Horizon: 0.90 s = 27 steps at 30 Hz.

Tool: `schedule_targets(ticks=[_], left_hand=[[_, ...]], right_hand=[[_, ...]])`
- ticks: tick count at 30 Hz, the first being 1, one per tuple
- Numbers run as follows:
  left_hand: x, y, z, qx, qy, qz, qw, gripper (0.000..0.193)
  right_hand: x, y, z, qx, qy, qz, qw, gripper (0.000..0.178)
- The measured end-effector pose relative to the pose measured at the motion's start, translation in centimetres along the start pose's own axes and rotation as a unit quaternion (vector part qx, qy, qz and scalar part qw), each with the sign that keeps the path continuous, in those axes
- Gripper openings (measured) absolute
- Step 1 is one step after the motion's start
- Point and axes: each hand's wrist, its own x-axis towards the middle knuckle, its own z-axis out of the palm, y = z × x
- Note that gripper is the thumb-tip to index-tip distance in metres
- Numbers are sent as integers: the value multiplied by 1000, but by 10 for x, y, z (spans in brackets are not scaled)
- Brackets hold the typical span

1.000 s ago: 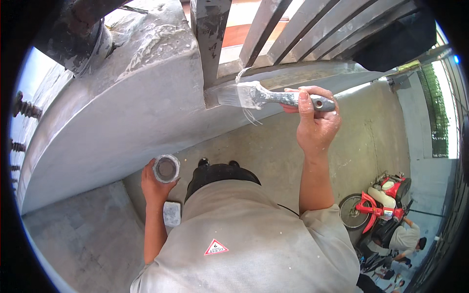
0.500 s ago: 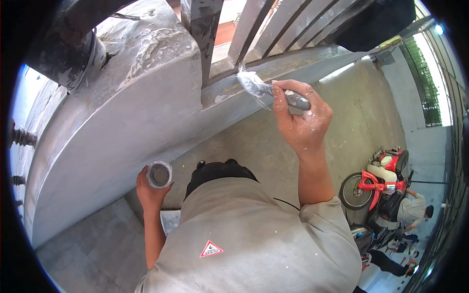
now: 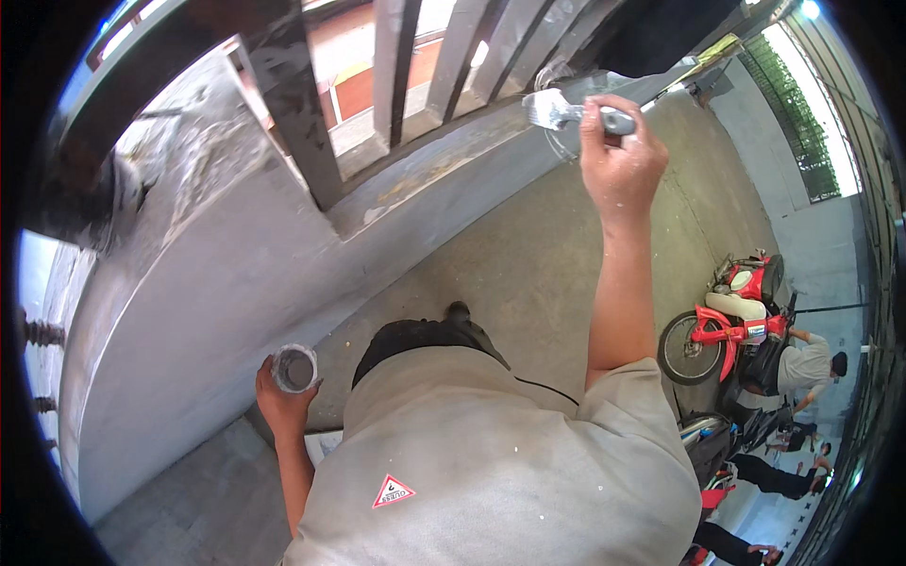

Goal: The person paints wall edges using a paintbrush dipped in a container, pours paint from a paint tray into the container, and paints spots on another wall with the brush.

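Across the near middle of my feed spreads the wearer's grey-beige shirt (image 3: 491, 453), with a pale block (image 3: 321, 443) partly hidden at its left side. Just beyond, on the left, the left hand (image 3: 279, 396) holds a small cup (image 3: 295, 347), thumb on one side and fingers curled round the other. Its mouth faces up toward me, which I take as the way to stop the grey contents (image 3: 294, 370) from spilling; held close to the body, apart from the curved wall (image 3: 236, 283), it seems safe from knocks. Farther out on the right, the right hand (image 3: 625, 156) pinches the handle of a white-smeared brush (image 3: 557, 111) between thumb and fingers, though I cannot see every fingertip. That grip leaves the bristles free, and I judge the arm is stretched so far because the ledge (image 3: 377, 200) lies at that reach. The bristles point left over the ledge, on the near side of the slatted railing (image 3: 389, 85); I cannot tell whether they touch it. Past the brush hangs a dark object (image 3: 661, 33) I cannot identify. Well beyond, on the far right, I make out a red motorcycle (image 3: 731, 325) and a stooping co-worker (image 3: 802, 366).
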Motion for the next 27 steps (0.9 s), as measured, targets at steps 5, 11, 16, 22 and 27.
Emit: schedule_targets(ticks=[5, 11, 16, 22, 27], left_hand=[[-10, 25, 14, 29, -2, -43, 999, 95], [-20, 70, 41, 40, 39, -54, 997, 92], [-23, 100, 59, 44, 58, -108, 991, 92], [-15, 133, 65, 66, 73, -156, 983, 93], [-14, 161, 72, 89, 83, -176, 977, 94]], right_hand=[[-2, 6, 12, 115, -125, -18, 985, 10], [14, 64, 27, 393, -111, 197, 891, 12], [34, 114, 22, 175, -44, 49, 982, 12], [44, 101, 34, 53, -149, -114, 981, 16], [29, 83, 52, 396, -158, -87, 901, 17]])
